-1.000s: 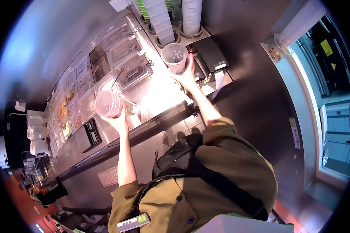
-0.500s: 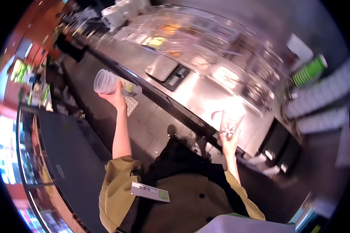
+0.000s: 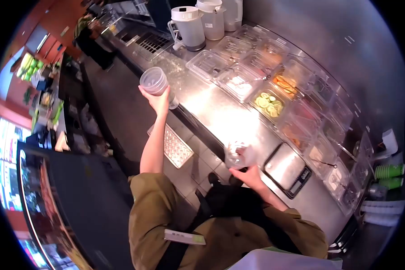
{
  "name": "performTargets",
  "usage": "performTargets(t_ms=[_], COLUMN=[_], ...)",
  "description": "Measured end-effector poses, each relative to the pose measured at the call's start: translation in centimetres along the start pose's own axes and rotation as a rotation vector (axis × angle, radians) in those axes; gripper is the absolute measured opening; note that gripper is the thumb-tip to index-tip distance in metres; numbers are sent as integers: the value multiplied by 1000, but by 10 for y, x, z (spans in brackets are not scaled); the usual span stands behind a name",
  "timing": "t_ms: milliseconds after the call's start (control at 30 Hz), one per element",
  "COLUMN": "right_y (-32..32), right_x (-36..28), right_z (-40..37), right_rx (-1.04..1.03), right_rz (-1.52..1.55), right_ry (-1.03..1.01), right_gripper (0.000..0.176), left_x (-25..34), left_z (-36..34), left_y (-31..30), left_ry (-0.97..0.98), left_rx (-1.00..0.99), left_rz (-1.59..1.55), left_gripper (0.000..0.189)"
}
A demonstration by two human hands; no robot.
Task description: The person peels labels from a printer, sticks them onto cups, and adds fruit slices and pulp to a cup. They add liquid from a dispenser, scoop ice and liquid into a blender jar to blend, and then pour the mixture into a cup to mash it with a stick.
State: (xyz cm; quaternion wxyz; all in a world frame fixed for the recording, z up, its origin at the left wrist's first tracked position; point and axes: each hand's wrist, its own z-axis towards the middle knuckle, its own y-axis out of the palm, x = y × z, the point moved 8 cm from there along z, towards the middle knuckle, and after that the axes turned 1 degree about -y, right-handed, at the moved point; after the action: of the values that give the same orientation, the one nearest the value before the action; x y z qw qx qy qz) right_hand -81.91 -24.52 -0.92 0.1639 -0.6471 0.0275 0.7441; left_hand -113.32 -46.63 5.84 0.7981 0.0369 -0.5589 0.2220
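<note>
My left hand [image 3: 157, 102] is wrapped around a stack of clear plastic cups [image 3: 154, 80], held over the counter's front edge. In my right hand [image 3: 251, 177] is a clear plastic cup [image 3: 237, 154], gripped low by the fingers near the same edge. Glare washes out part of that cup. Just right of it, a flat digital scale [image 3: 285, 167] lies on the steel counter [image 3: 198, 96].
Clear tubs along the back wall hold green citrus slices [image 3: 268, 104], orange slices [image 3: 285, 85] and other fillings. White pitchers [image 3: 187, 28] stand at the far end. Green cups [image 3: 388, 171] are stacked at right. Another person [image 3: 92, 38] stands far back. A dark cabinet [image 3: 76, 198] flanks my left.
My view has shifted along the counter, so the pitchers and tubs show clearly and the scale now appears right of my right hand. Both hands still hold their cups.
</note>
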Motion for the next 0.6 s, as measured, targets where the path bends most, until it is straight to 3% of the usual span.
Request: performTargets(t_ms=[67, 133, 200, 267, 367, 400, 433, 467, 533, 567, 600], right_y=[-2, -21, -40, -46, -58, -57, -51, -49, -46, -37, -28], right_x=[30, 34, 25, 27, 25, 24, 37, 28, -15, -15, -13], right_z=[18, 36, 57, 79, 135, 153, 173, 194, 239, 258, 275], right_rx=[75, 198, 336, 349, 396, 322, 157, 192, 185, 130, 65], right_rz=[220, 173, 49, 117, -74, -150, -294, -343, -318, -354, -392], right_ry=[231, 268, 244, 384, 135, 160, 230, 130, -75, -54, -28], right_gripper=[68, 71, 66, 59, 57, 59, 68, 75, 79, 80, 82], left_x=[-36, -47, -53, -71, -86, -93, -85, -65, 3, 7, 42], left_z=[63, 106, 127, 149, 163, 162, 151, 135, 65, 26, -12], left_y=[34, 74, 105, 122, 134, 128, 116, 103, 122, 144, 172], left_ry=[149, 271, 208, 198, 245, 250, 132, 360, 223, 329, 217], left_rx=[41, 14, -73, -61, -54, -25, -65, -8, -291, -688, -861], left_rz=[171, 16, -106, -113, -24, 121, 12, 133, -326, -298, -475], left_gripper=[105, 105, 106, 107, 116, 120, 119, 116, 115, 121, 122])
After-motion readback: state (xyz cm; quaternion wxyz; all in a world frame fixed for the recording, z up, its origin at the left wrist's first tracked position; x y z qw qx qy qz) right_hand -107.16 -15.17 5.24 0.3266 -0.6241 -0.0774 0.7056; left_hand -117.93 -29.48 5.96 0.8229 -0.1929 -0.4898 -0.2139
